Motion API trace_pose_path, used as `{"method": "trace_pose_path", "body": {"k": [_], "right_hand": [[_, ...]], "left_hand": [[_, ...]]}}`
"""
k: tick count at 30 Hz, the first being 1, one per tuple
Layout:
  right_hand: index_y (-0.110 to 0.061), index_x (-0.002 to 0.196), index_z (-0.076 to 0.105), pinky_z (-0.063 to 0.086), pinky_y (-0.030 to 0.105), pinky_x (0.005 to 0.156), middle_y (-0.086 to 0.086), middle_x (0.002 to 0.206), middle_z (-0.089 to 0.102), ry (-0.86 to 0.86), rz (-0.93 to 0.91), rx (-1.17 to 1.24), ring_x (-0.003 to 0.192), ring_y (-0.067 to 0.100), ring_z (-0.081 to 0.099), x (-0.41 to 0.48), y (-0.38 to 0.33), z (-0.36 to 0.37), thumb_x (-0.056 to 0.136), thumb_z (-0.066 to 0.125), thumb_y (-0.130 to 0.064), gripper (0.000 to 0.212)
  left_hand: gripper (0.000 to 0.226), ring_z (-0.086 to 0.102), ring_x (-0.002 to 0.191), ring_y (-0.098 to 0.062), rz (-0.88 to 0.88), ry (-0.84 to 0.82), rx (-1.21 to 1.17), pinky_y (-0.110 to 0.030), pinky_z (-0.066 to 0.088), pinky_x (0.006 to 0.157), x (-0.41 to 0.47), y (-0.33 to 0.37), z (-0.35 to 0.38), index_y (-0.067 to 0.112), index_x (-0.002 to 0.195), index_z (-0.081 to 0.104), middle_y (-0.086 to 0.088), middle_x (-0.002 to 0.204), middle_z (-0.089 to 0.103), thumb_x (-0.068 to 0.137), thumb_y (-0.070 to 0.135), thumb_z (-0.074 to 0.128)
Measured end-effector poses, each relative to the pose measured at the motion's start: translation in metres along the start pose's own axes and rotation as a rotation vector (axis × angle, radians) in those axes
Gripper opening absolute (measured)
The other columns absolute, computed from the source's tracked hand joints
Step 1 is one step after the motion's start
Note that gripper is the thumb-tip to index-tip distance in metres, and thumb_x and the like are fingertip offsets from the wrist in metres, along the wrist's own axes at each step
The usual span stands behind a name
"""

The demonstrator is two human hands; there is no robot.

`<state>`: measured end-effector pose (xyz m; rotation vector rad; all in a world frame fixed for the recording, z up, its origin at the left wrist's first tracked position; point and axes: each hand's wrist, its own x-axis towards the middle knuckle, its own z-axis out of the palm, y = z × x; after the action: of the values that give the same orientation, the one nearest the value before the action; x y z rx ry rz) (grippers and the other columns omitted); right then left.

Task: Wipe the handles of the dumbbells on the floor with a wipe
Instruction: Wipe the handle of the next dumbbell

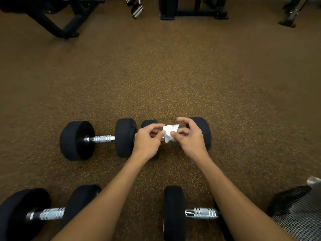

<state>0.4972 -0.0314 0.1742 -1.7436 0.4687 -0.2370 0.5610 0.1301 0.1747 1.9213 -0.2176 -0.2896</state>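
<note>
White stands out here: a small white crumpled wipe (169, 133) is held up between two hands over the middle of the brown speckled rubber floor (156, 75). The left hand (147, 141) and the right hand (190, 138) each pinch one side of it between thumb and fingertips. The right hand's upper fingers (184, 120) are curled and lifted off it. The pose suggests they are bunching it into a pad right above the handle it is meant for.

It sits over the far right black round-headed dumbbell (202, 131). That handle is hidden behind the hands, so whether the wipe touches it cannot be told. Just to its left, almost end to end, lies the far left black dumbbell (97, 139), its ridged chrome handle bare and shiny. At the near edge of the floor, under the forearms, lie the near left dumbbell (50, 213) and the near right dumbbell (201, 213).
</note>
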Motion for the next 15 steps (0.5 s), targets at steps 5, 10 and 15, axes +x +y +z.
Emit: {"method": "trace_pose_path", "body": {"k": [5, 10, 15], "right_hand": [[-0.031, 0.11, 0.07, 0.063, 0.038, 0.082, -0.002, 0.082, 0.078, 0.029, -0.056, -0.03, 0.081, 0.011, 0.076, 0.007, 0.029, 0.0, 0.094, 0.077, -0.009, 0.028], [-0.024, 0.114, 0.079, 0.061, 0.027, 0.084, -0.009, 0.101, 0.073, 0.003, -0.034, -0.092, 0.095, 0.004, 0.07, 0.026, 0.053, 0.005, 0.096, 0.076, -0.012, 0.021], [-0.021, 0.123, 0.078, 0.058, 0.026, 0.093, -0.007, 0.111, 0.074, -0.026, -0.031, -0.174, 0.101, 0.004, 0.067, 0.043, 0.074, 0.02, 0.096, 0.076, -0.015, 0.028]], "left_hand": [[0.023, 0.065, 0.099, -0.003, 0.128, 0.219, 0.225, -0.021, 0.051, 0.091, -0.002, -0.018, 0.013, 0.027, 0.12, 0.077, 0.012, 0.106, 0.071, 0.102, 0.016, 0.067], [0.029, 0.049, 0.126, -0.012, 0.223, 0.3, 0.494, -0.024, 0.035, 0.108, 0.011, -0.043, 0.02, 0.024, 0.132, 0.07, 0.009, 0.13, 0.062, 0.104, 0.021, 0.061], [0.036, 0.043, 0.145, -0.013, 0.312, 0.25, 0.589, -0.033, 0.029, 0.122, 0.039, -0.073, 0.022, 0.02, 0.143, 0.064, 0.005, 0.15, 0.057, 0.109, 0.028, 0.054]]}}
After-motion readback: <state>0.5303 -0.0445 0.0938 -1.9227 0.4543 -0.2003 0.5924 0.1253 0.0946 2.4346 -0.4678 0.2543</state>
